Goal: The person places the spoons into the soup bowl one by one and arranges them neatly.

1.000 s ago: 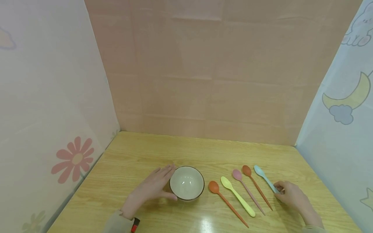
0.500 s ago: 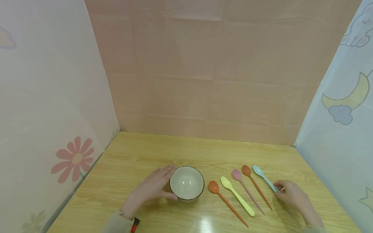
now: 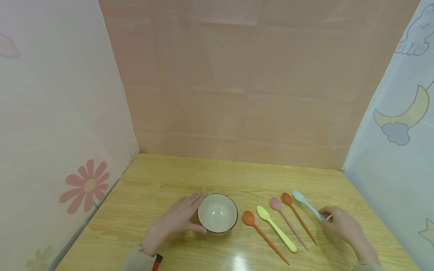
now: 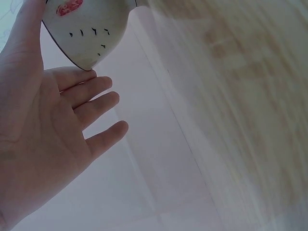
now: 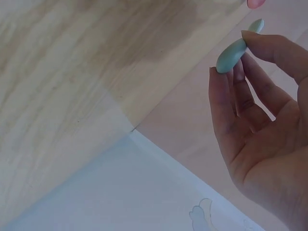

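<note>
My left hand rests against the left side of a cream bowl with a dark rim, fingers straight and thumb near its front. In the left wrist view the bowl's outside shows a red mark and small dark strokes. Far to the right, my right hand pinches the handle end of a light blue spoon. The right wrist view shows that handle between thumb and fingertips. Left of it lie a dark orange spoon, a pink spoon, a yellow spoon and an orange spoon.
The wooden table is bordered by a plain tan back sheet and pale printed sheets on the left and right. Beside my left cuff is a small black and red object.
My right hand has shifted slightly up and right, and the light blue spoon has moved a little with it. The left hand, the bowl and the other spoons have stayed put.
</note>
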Motion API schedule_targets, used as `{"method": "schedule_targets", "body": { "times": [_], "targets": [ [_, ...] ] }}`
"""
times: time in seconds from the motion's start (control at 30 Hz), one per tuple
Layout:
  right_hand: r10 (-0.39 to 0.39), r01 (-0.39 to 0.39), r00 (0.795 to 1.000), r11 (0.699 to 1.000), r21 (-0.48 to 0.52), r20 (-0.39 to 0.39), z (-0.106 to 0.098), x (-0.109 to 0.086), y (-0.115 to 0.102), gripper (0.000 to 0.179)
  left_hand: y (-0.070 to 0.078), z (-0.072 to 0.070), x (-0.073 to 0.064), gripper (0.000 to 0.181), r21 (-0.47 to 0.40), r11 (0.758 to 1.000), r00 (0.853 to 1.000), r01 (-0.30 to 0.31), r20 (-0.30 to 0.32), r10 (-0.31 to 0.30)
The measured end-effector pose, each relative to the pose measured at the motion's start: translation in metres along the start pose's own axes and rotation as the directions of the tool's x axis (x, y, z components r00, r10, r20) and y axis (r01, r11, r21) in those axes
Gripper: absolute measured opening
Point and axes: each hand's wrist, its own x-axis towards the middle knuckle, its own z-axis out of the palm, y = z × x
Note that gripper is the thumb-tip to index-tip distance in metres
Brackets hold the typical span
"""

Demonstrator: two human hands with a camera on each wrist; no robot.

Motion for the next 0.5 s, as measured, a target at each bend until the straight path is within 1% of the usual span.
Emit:
{"method": "schedule_targets", "body": {
  "times": [0.23, 0.5],
  "targets": [
    [-0.013, 0.012, 1.000, 1.000, 0.004, 0.011, -0.008, 0.005, -0.008, 0.028, 0.001, -0.001, 0.000, 0.111, -0.004, 1.000, 1.000, 0.004, 0.009, -0.004],
    [-0.057, 0.057, 0.998, 0.998, -0.020, -0.020, -0.013, 0.008, -0.026, 0.026, 0.000, -0.001, 0.000, 0.111, -0.013, 1.000, 1.000, 0.004, 0.010, -0.004]
  ]
}}
